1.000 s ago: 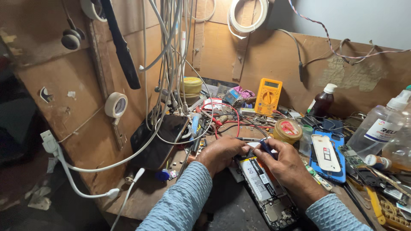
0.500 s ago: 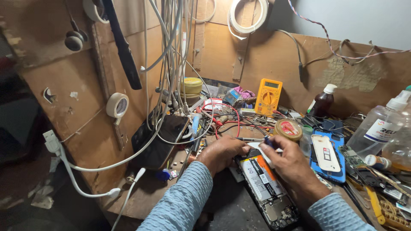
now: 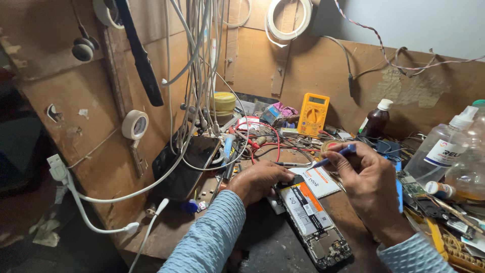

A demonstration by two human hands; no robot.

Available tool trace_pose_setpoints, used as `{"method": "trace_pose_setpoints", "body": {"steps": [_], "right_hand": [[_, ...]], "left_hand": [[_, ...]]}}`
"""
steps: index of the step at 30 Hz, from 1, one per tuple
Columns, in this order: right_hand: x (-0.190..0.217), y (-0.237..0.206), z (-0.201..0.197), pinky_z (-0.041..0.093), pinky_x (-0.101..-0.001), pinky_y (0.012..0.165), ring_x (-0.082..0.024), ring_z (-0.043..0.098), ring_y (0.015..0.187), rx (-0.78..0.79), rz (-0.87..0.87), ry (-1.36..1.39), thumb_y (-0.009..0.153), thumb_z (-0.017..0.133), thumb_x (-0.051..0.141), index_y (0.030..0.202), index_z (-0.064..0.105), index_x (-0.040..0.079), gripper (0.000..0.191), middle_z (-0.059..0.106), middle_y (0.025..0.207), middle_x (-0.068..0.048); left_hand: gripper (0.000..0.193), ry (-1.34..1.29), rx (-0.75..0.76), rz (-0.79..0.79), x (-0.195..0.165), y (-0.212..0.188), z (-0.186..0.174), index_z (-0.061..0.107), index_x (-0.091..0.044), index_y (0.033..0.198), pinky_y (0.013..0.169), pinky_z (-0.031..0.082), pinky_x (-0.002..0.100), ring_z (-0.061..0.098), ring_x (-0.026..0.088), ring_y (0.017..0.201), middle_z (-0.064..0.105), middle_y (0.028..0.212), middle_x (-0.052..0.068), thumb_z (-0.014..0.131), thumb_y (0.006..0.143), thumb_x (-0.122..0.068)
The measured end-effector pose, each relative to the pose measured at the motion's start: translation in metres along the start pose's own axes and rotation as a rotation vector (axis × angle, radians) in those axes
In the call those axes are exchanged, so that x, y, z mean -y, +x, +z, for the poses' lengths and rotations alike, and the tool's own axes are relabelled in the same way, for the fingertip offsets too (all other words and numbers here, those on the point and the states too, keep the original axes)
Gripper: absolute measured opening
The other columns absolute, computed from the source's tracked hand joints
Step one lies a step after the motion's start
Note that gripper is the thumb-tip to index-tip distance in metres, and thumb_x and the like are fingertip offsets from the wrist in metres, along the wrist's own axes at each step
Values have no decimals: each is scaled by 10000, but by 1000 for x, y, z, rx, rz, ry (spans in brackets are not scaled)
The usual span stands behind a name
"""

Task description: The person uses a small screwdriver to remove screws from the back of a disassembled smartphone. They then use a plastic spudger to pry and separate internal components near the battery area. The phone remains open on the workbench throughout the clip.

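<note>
Crowding opened phone (image 3: 308, 222) (perhaps touching): cables (image 3: 202, 76).

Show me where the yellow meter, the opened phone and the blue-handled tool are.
yellow meter (image 3: 313, 114), head view, on its dial.
opened phone (image 3: 309, 218), head view, on its battery.
blue-handled tool (image 3: 339, 152), head view, on the handle by the right hand's fingertips.

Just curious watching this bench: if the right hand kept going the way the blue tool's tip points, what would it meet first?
The right hand holds a blue-handled tool pointing left. Straight on, its tip would probably first meet the tweezers above the left hand, though depth is hard to judge.
</note>
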State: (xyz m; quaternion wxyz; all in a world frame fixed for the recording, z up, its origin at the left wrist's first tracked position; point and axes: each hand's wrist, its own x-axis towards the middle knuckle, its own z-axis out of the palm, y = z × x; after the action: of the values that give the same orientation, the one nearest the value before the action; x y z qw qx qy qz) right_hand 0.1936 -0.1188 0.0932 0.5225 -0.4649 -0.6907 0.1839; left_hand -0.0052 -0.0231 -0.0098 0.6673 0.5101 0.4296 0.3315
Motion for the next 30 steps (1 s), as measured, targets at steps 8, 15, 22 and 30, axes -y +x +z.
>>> {"method": "trace_pose_setpoints", "body": {"steps": [8,15,22,30], "right_hand": [[4,-17,23,611,-301,814,-152,736,890,-25,-21,69,981,601,48,1207,513,23,244,739,955,-115],[4,-20,20,613,-296,830,-154,747,905,-14,-44,32,992,592,55,1197,516,19,221,751,974,-117],[4,-21,22,610,-294,816,-156,741,905,9,-74,55,996,588,44,1197,497,14,221,743,971,-123],[5,-19,20,600,-291,761,-153,747,876,12,-73,0,991,603,54,1200,504,20,234,766,938,-112]], "left_hand": [[179,55,8,16,1,4,1,766,-65,1056,575,416,313,586,124,699,724,862,3,659,938,-146],[241,61,-9,26,-4,-1,5,780,-55,1116,589,443,307,616,130,724,745,895,22,627,942,-122],[235,62,-27,1,-10,-9,8,784,-82,1101,584,433,311,607,128,721,743,903,23,617,942,-128],[168,102,-44,-5,-1,9,3,780,-109,1043,595,411,312,588,119,733,722,874,-7,672,924,-158]]}}
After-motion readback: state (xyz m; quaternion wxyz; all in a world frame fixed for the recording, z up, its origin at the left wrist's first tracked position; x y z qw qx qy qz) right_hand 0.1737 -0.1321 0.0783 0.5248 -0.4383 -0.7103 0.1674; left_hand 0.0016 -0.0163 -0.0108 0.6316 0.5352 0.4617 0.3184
